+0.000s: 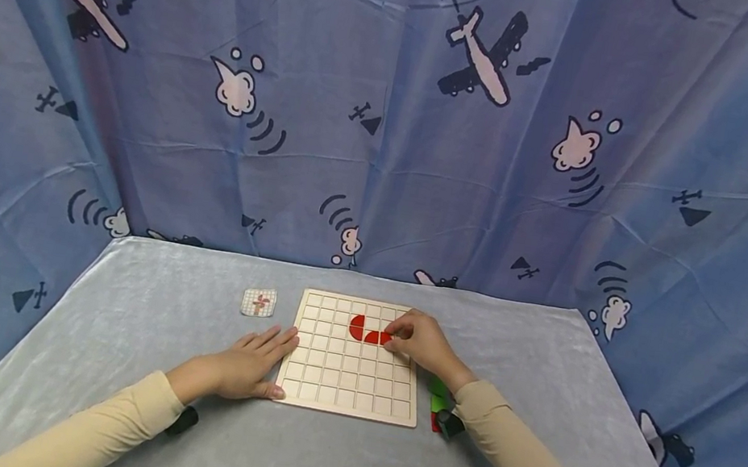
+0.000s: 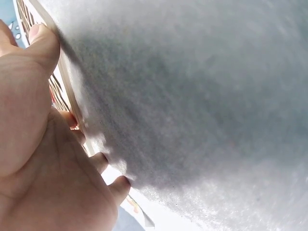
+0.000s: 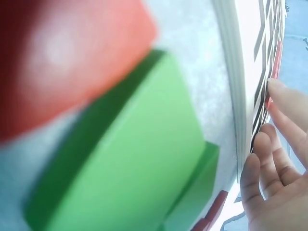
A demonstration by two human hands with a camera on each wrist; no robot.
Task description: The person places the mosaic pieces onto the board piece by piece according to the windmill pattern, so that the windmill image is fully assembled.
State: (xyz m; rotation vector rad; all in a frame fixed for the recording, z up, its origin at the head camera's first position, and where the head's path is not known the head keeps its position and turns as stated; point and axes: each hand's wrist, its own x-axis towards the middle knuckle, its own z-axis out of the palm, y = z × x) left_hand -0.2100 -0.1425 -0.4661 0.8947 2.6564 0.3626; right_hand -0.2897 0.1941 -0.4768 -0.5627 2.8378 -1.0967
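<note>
A pale wooden grid board [image 1: 339, 379] lies flat on the cloth-covered table. Several red quarter-round pieces [image 1: 357, 327] form a cluster in its upper middle squares. With thumb and index finger, my right hand [image 1: 426, 343] pinches a red piece [image 1: 385, 339] at the right end of this cluster; in the right wrist view its fingertips [image 3: 274, 89] are at the board's surface. Fingers spread, my left hand [image 1: 250, 365] rests along the board's left edge, the thumb at the lower left corner. Its palm fills the left side of the left wrist view.
Green pieces [image 1: 438, 404] and red ones lie beside the board's right edge, partly hidden under my right forearm. They loom large in the right wrist view, a green block [image 3: 125, 149] among them. A small pattern card [image 1: 258, 303] lies left of the board. Printed curtains [image 1: 330, 137] surround the table.
</note>
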